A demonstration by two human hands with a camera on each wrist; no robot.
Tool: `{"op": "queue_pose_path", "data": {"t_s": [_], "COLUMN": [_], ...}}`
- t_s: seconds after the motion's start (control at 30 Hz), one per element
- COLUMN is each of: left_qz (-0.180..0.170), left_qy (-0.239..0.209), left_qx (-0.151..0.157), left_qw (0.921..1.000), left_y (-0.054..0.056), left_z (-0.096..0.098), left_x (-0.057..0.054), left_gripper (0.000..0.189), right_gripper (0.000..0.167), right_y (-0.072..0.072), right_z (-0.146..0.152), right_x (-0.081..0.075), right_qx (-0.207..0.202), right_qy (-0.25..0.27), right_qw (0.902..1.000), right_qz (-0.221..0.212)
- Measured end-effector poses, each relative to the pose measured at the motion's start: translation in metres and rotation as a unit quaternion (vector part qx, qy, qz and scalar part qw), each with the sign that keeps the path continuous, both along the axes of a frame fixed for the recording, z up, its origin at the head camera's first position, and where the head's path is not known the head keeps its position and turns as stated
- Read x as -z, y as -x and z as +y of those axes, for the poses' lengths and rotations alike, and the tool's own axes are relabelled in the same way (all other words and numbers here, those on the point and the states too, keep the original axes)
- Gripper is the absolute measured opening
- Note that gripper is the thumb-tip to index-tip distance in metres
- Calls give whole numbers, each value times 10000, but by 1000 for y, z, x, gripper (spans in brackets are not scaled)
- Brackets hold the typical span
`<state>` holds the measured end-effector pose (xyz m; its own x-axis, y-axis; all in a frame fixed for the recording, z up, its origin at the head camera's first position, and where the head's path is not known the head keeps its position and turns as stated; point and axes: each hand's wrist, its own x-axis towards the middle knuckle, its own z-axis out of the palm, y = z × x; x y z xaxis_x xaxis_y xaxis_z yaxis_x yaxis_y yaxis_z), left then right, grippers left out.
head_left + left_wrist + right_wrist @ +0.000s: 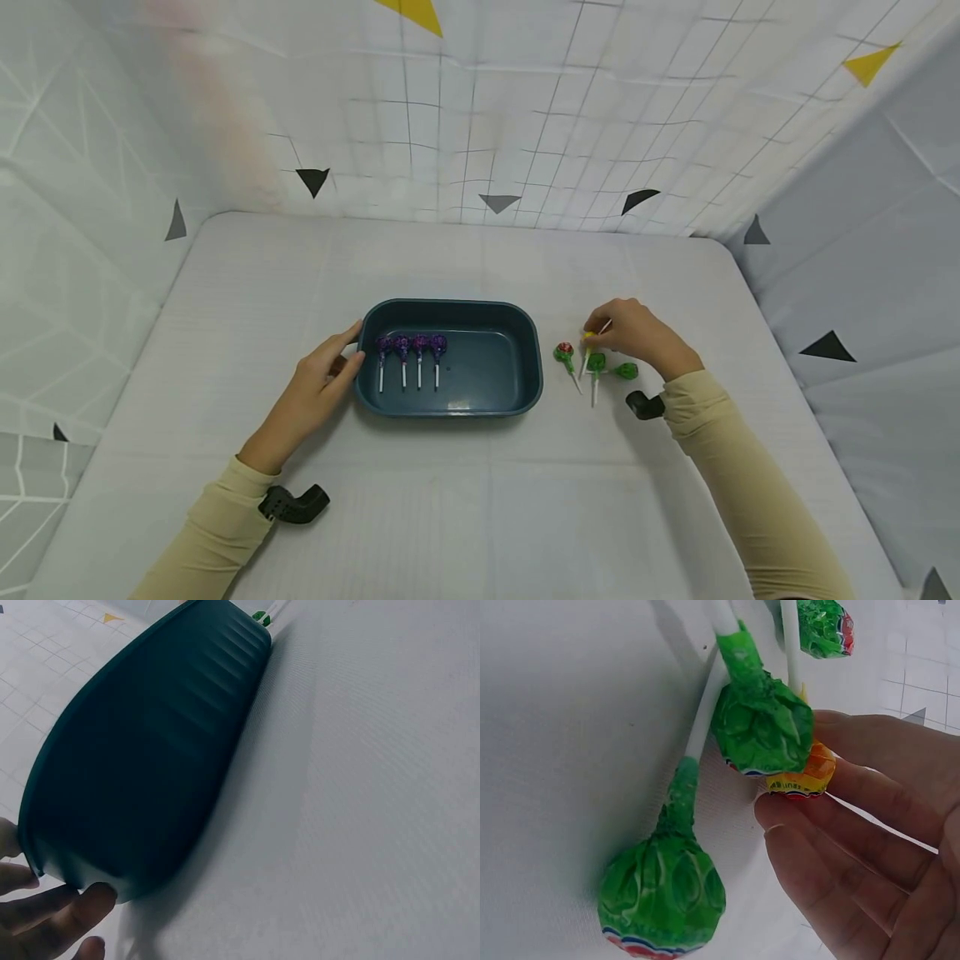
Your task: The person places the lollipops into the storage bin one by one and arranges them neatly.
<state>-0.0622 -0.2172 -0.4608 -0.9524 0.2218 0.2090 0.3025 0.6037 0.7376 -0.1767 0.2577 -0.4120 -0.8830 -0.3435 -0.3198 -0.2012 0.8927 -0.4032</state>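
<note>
My left hand (315, 379) holds the left end of a dark teal tray (491, 404). In the left wrist view, its fingers (94, 904) meet the rim. A row of several purple lollipops (420, 343) lies in the tray's left half, sticks toward me. Right of the tray, my right hand (633, 329) pinches a yellow-wrapped lollipop (817, 772) by its candy end. Green lollipops lie close around it: one with a red top (564, 352), one in the middle (596, 362) and one at the right (626, 371). The rightmost one's stick is hard to see from above.
A white cloth covers the table (480, 517). Pale sheets with triangle marks and grid lines hang behind it and at both sides. A black wrist camera (296, 504) is on the left sleeve, another camera (645, 406) on the right.
</note>
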Motion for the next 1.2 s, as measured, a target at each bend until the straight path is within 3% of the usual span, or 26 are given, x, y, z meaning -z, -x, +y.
{"op": "queue_pose_path", "data": {"t_s": [0.27, 1.2], "left_qz": [-44, -45], "left_qy": [30, -47], "left_qx": [-14, -14], "left_qw": [10000, 10000], "left_y": [1, 0], "left_z": [0, 2], "left_x": [0, -3], "left_gripper": [53, 52], "right_gripper": [24, 24], "right_y": [0, -4], "right_z": [-1, -21], "right_x": [-1, -32], "right_qx": [-21, -429], "right_qy": [5, 175], "right_qw": [10000, 9980], "right_qz": [-24, 427]}}
